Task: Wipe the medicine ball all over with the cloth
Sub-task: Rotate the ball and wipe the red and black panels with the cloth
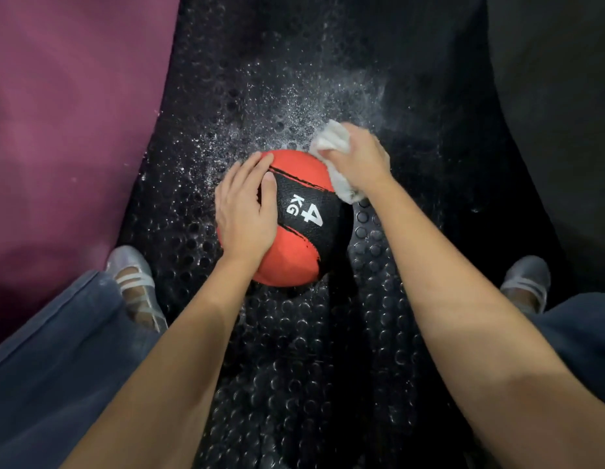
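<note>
Round red-black ball sat on studded rubber mat. Left hand lay flat, fingers straight, on ball's left. Right hand clutched crumpled white cloth against far-right side.

Black studded rubber floor mat bears the medicine ball and white specks.

Black studded rubber floor — white-speckled; purple mat at left.
</note>
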The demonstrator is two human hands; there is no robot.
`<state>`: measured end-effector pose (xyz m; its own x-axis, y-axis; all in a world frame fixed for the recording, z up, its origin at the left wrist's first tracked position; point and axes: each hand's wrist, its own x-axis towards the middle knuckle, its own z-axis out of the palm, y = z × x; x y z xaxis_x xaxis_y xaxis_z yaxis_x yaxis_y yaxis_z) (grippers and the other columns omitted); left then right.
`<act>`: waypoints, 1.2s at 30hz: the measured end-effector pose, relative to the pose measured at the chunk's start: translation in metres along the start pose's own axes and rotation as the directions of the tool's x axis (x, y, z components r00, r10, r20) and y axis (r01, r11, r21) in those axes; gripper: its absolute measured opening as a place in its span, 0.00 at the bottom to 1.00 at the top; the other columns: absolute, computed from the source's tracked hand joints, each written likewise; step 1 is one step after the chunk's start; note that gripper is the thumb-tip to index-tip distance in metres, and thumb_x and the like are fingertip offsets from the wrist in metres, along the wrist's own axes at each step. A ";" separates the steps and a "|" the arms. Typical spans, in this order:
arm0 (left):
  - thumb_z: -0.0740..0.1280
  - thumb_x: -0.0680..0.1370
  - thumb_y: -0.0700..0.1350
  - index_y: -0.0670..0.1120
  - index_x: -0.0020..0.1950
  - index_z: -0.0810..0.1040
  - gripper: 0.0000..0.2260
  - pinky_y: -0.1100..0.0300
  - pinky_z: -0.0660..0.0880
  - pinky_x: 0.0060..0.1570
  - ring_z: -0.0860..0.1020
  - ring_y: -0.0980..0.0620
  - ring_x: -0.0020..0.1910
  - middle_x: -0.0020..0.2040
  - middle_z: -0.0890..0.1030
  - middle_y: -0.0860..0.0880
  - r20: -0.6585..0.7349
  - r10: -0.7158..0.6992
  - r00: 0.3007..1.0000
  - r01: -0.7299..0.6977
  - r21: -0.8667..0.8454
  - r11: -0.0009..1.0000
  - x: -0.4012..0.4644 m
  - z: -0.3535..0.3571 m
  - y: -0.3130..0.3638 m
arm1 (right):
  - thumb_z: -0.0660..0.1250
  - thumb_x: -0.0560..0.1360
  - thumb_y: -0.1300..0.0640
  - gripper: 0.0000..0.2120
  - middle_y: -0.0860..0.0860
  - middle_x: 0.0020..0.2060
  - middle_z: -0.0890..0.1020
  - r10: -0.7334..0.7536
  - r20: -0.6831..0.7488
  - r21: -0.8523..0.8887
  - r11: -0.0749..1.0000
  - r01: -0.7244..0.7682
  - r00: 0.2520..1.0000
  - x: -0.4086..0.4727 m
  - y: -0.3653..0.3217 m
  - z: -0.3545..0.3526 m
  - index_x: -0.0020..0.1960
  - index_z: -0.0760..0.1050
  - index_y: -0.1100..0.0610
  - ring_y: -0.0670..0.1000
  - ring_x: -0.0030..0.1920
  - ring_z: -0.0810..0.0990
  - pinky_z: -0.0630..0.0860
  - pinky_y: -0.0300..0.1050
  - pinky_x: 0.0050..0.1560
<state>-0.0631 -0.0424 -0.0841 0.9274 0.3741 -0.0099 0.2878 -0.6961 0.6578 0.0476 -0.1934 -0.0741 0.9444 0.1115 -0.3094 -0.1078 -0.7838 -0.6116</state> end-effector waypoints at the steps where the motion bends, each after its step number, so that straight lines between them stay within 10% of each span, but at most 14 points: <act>1: 0.52 0.81 0.53 0.52 0.70 0.74 0.21 0.56 0.53 0.73 0.63 0.51 0.73 0.71 0.71 0.55 0.007 0.005 1.000 -0.005 -0.003 1.000 0.002 0.000 0.001 | 0.67 0.74 0.50 0.13 0.49 0.48 0.81 0.052 0.011 0.040 0.998 -0.053 0.999 0.003 0.009 0.001 0.58 0.76 0.51 0.50 0.48 0.76 0.66 0.41 0.46; 10: 0.51 0.82 0.53 0.48 0.74 0.68 0.22 0.43 0.52 0.75 0.59 0.47 0.75 0.74 0.67 0.49 0.154 0.146 0.977 -0.160 0.088 0.983 0.003 -0.017 -0.003 | 0.69 0.74 0.53 0.15 0.54 0.52 0.81 0.420 0.040 0.086 0.902 -0.422 0.907 -0.062 0.085 0.014 0.59 0.76 0.55 0.54 0.48 0.77 0.68 0.42 0.43; 15: 0.54 0.79 0.59 0.44 0.75 0.65 0.28 0.46 0.50 0.75 0.55 0.41 0.76 0.77 0.61 0.44 0.048 -0.095 0.994 0.092 0.061 0.994 -0.034 -0.025 0.013 | 0.70 0.73 0.53 0.18 0.56 0.55 0.79 0.539 -0.100 0.408 0.789 -0.460 0.836 -0.099 0.094 -0.011 0.59 0.74 0.60 0.56 0.55 0.78 0.70 0.41 0.49; 19: 0.57 0.81 0.60 0.50 0.80 0.49 0.32 0.43 0.45 0.74 0.44 0.43 0.78 0.80 0.46 0.48 0.200 -0.186 0.962 0.177 0.062 0.982 -0.057 -0.022 0.016 | 0.73 0.71 0.48 0.22 0.52 0.54 0.78 0.622 0.079 0.665 0.549 -0.507 0.779 -0.120 0.084 -0.034 0.58 0.73 0.58 0.51 0.53 0.77 0.73 0.43 0.52; 29: 0.56 0.81 0.61 0.49 0.80 0.46 0.34 0.41 0.44 0.75 0.43 0.42 0.78 0.80 0.43 0.46 0.304 -0.266 0.915 0.224 0.166 0.960 -0.045 -0.038 0.034 | 0.67 0.76 0.55 0.10 0.55 0.53 0.79 0.412 0.289 0.786 0.413 -0.460 0.864 -0.151 0.056 -0.062 0.55 0.74 0.58 0.50 0.53 0.80 0.77 0.42 0.47; 32: 0.61 0.81 0.57 0.45 0.77 0.62 0.29 0.48 0.53 0.74 0.56 0.44 0.77 0.78 0.59 0.44 0.191 -0.013 0.982 0.029 -0.081 0.996 -0.056 -0.043 0.063 | 0.62 0.76 0.63 0.07 0.56 0.51 0.79 0.270 0.330 0.809 0.413 -0.418 0.905 -0.156 0.040 -0.071 0.53 0.73 0.59 0.52 0.52 0.80 0.77 0.46 0.52; 36: 0.75 0.71 0.55 0.48 0.70 0.70 0.31 0.69 0.72 0.51 0.78 0.63 0.54 0.61 0.77 0.54 0.517 0.113 0.849 0.192 -0.501 0.844 -0.080 -0.046 0.109 | 0.68 0.70 0.67 0.18 0.58 0.53 0.80 0.137 0.251 0.791 0.541 -0.284 0.958 -0.160 0.009 -0.082 0.60 0.73 0.61 0.57 0.52 0.82 0.79 0.53 0.54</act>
<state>-0.1164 -0.1202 0.0228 0.9431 -0.0778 -0.3231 0.3015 -0.2089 0.9303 -0.0791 -0.2682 0.0297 0.8123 0.1533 -0.5628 -0.5728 0.0272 -0.8193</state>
